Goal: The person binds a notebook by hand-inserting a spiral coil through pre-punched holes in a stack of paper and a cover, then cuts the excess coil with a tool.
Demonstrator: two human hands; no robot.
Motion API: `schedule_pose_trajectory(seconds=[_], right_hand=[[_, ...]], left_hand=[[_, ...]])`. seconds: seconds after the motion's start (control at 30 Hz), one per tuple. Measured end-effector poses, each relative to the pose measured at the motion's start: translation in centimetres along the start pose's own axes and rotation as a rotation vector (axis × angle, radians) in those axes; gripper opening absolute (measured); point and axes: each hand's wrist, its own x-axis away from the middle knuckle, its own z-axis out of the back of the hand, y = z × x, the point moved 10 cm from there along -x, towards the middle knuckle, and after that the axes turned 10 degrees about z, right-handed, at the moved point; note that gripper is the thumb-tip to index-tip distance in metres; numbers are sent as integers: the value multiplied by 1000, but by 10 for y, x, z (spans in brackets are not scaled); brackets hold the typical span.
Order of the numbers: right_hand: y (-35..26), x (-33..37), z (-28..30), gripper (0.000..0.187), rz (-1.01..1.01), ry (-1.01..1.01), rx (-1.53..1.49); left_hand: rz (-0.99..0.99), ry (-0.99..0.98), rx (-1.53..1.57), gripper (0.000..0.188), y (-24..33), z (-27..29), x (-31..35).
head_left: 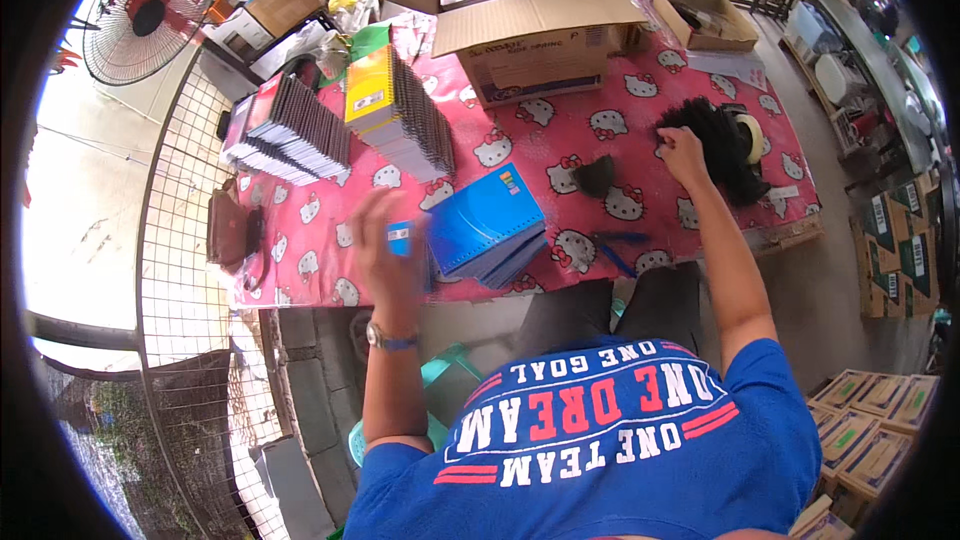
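A stack of blue spiral-edged notebooks [485,220] lies slightly fanned near the table's front edge. My left hand [385,250] is just left of it, smeared by motion, so its fingers do not show clearly. Behind that hand, part of another blue notebook [400,238] shows, and I cannot tell whether the hand grips it. On the right, my right hand [685,155] has its fingers closed at the left side of a heap of thin black strands [725,145], perhaps binding coils. What those fingers pinch is too small to make out.
Tall notebook stacks, one yellow-topped [370,85] and one red-topped [275,105], stand at the left. An open cardboard box [540,65] is at the back. Tape [752,138] lies by the black heap. A dark half-round piece [594,177] and a brown pouch [232,228] rest on the pink tablecloth.
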Motion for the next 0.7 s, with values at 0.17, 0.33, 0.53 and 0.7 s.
schedule_pose_trajectory(seconds=[0.17, 0.33, 0.53, 0.7], right_hand=[[-23, 17, -45, 38, -310, -154, -861], [-115, 39, -30, 38, -349, -290, -1107], [-234, 16, 51, 33, 207, -307, -1128], [-314, 10, 94, 34, 658, -54, -866]], left_hand=[[-422, -344, -182, 32, 105, -41, 41], [-379, -501, -281, 26, 95, -56, 45], [-283, -546, -106, 19, 99, -37, -2], [-218, -335, -184, 22, 95, -46, -13]])
